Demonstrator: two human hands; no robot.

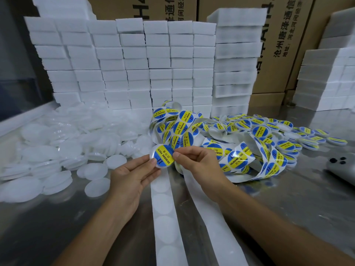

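Note:
My left hand [132, 177] holds a round white plastic lid [162, 156] by its lower edge, between thumb and fingers. A blue and yellow "SOLDERING PASTE" sticker lies on the lid's face. My right hand [194, 162] pinches the sticker's right edge with thumb and forefinger. Just behind the hands lies a tangled strip of the same stickers [178, 127] on white backing. Two lengths of peeled backing strip [167, 217] run toward me along the steel table [57, 227].
A heap of plain white lids [63, 148] covers the table's left side. Several labelled lids [284, 131] are piled at the right. White foam blocks [134, 64] are stacked along the back before cardboard boxes [284, 45]. A grey device [343, 167] lies at the right edge.

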